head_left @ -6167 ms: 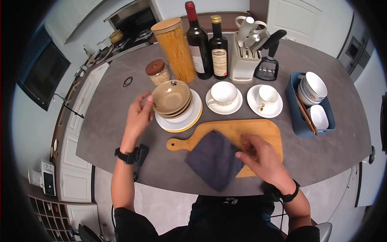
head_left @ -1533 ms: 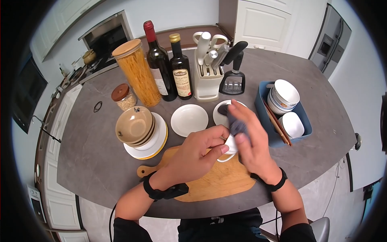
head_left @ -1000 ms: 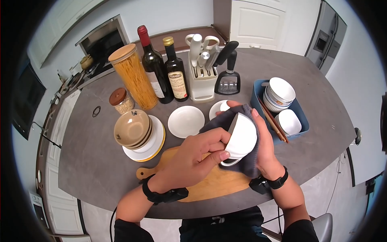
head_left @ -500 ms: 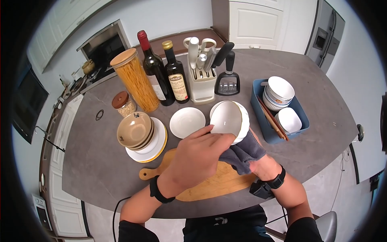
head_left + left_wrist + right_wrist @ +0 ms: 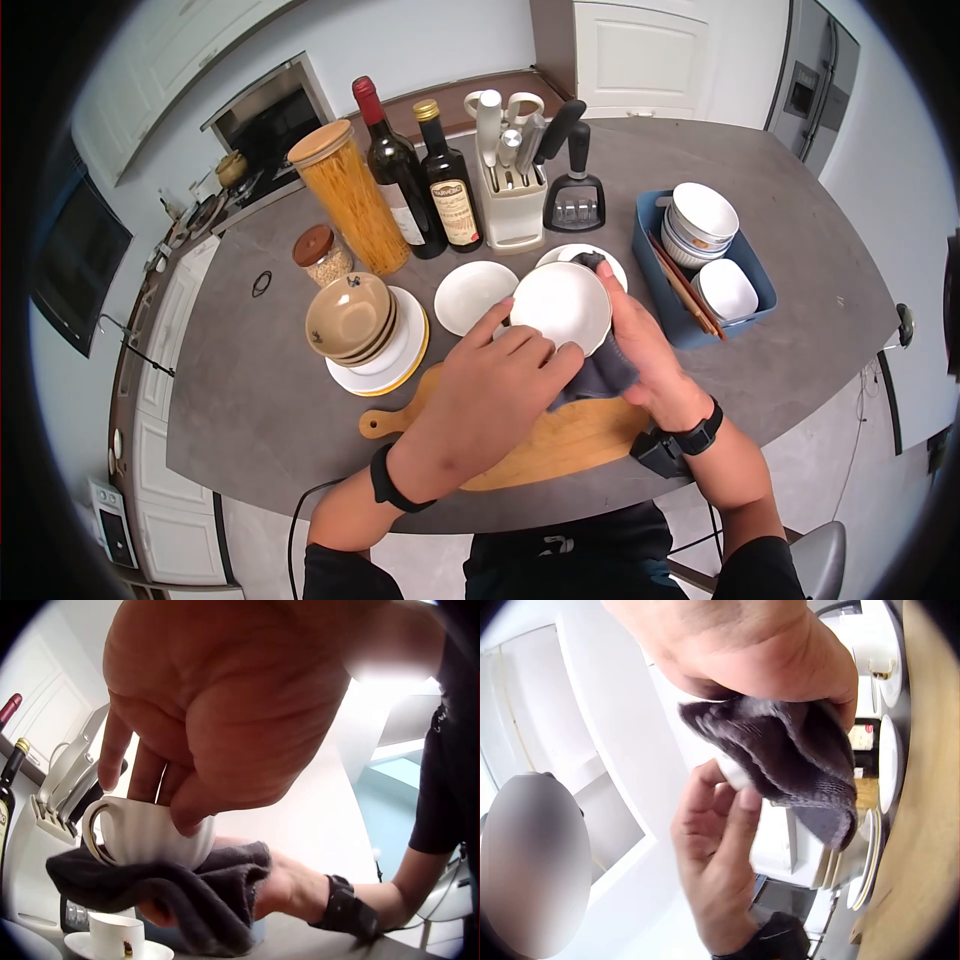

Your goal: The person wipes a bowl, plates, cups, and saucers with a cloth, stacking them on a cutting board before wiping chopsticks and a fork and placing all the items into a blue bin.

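Note:
A white teacup [image 5: 562, 303] is held up over the cutting board [image 5: 545, 450], its inside facing the head camera. My left hand [image 5: 490, 390] pinches the cup at its rim, with fingers reaching inside, as the left wrist view shows. Beneath the cup, my right hand [image 5: 650, 350] holds a dark grey cloth [image 5: 165, 892] against its underside. The cup's handle [image 5: 94, 829] points away from the left palm. In the right wrist view the cloth [image 5: 787, 750] hides most of the cup. A bare white saucer [image 5: 472, 297] lies just beyond my left fingers.
A second cup [image 5: 116, 936] sits on its saucer behind my right hand. Brown bowls [image 5: 348, 318] on plates stand left. A blue basket [image 5: 660, 310] with bowls and chopsticks is right. Bottles [image 5: 455, 205], a pasta jar [image 5: 355, 205] and a knife block [image 5: 515, 215] line the back.
Earlier the cloth lay on the board and the cup on its saucer. Both are now in my hands. Over the last second the cup has turned from sideways to mouth up, with the cloth underneath.

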